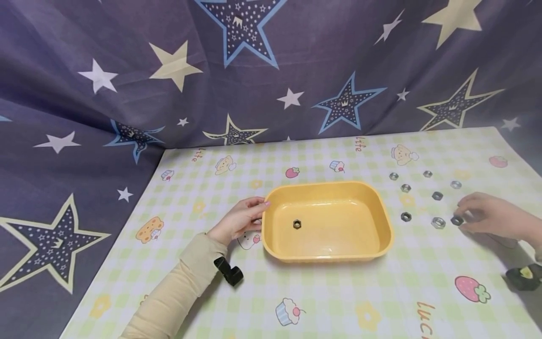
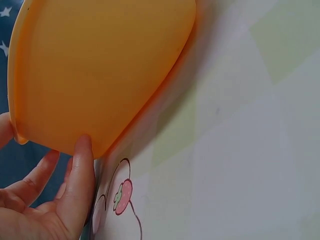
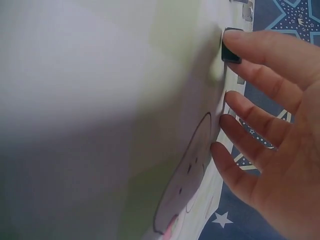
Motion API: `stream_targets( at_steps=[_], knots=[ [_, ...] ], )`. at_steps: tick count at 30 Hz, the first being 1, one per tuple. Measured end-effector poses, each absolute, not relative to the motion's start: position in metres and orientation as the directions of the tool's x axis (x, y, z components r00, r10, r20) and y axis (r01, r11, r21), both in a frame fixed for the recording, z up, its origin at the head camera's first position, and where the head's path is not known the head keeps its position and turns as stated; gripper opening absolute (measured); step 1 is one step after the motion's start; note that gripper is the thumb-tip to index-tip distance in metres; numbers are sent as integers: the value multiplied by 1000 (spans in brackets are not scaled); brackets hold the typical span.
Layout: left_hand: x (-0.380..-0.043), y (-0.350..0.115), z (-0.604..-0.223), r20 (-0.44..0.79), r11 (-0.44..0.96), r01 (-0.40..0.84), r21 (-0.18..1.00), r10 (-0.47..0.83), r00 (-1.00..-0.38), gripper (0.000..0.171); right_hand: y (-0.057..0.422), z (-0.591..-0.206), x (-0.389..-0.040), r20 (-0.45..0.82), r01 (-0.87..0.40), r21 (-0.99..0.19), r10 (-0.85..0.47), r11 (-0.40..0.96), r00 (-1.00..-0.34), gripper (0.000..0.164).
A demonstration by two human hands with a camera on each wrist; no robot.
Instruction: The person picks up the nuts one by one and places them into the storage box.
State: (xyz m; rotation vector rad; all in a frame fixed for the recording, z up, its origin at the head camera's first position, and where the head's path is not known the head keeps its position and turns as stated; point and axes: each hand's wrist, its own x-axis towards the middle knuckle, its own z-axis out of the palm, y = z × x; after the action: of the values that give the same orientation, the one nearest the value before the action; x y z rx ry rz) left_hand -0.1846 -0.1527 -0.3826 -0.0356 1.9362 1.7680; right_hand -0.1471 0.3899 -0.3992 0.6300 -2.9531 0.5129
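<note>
A yellow tray (image 1: 328,254) stands on the table, with one dark hex nut (image 1: 297,224) lying inside it on the left. My left hand (image 1: 243,216) holds the tray's left end, its thumb at the rim and other fingers against the outer wall, as the left wrist view also shows. At the right, my right hand (image 1: 493,216) pinches a dark nut (image 3: 231,46) between thumb and index finger, right at the tabletop. Its other fingers are spread with their tips close to the cloth. A larger silvery nut (image 1: 438,222) lies just left of that hand.
Several more nuts lie scattered right of the tray, among them a dark nut (image 1: 406,216) and a shiny nut (image 1: 455,184). A checked cloth (image 1: 237,306) with printed cartoons covers the table. Behind it hangs a dark star-patterned curtain (image 1: 262,94).
</note>
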Motion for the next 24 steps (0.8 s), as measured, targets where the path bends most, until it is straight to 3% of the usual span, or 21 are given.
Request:
stream_targets(
  at_steps=[24],
  knots=[
    [-184,-152,-382,-389,140,-363,921,316,-865,37,385,-398,-146,142,-396,-287,-370,872,-918,26]
  ],
)
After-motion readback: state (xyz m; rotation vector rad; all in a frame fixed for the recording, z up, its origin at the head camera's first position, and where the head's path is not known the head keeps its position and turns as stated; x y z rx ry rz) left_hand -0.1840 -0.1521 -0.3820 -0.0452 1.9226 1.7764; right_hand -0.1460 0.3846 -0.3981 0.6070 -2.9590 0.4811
